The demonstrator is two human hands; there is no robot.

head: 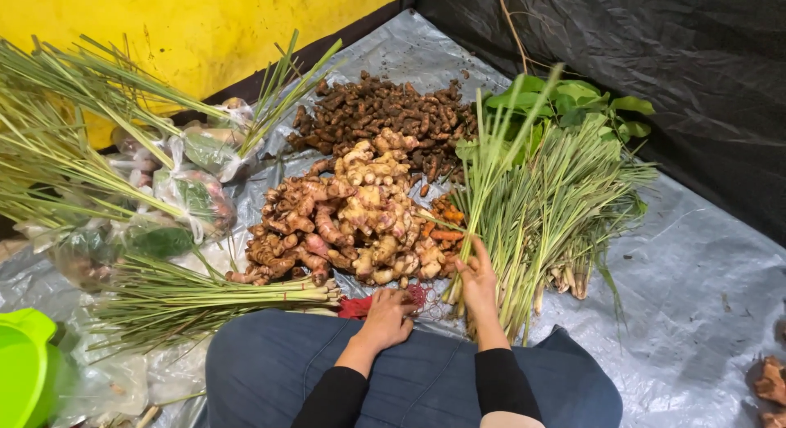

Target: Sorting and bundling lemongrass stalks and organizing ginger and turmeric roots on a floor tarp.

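Far left edge: green plastic tub [24, 367], partly cut off by the frame. Above it, long lemongrass stalks [74, 141] fan in from the left over clear plastic bags [192, 195] holding greens and roots. Below the bags, a tied lemongrass bundle [205, 297] lies flat, root ends pointing right, just beside the knee.

Centre: pile of pale pink-tan galangal roots [344, 219] on the grey tarp [696, 297]. Behind it, a darker heap of small brown rhizomes [385, 109], touching the galangal. A few orange turmeric pieces [442, 223] sit at the pile's right edge.

Left hand [386, 317]: resting palm down on a red mesh net [393, 301] lying at the front of the galangal pile, just above the lap. Fingers curled over the mesh, appear to be gripping it; can't tell how firmly.

Right hand [476, 282]: fingers wrapped round the lower stems of a loose lemongrass heap [544, 215], near the root ends. Clenched on a few stalks, thumb toward the galangal. Heap fans up and right, roots toward the person.

Behind the heap: broad green leaves [581, 105] against a black plastic sheet [655, 60]. Yellow wall [205, 27] top left.

Bottom right corner: a couple of stray root pieces [770, 383], well apart from both hands.
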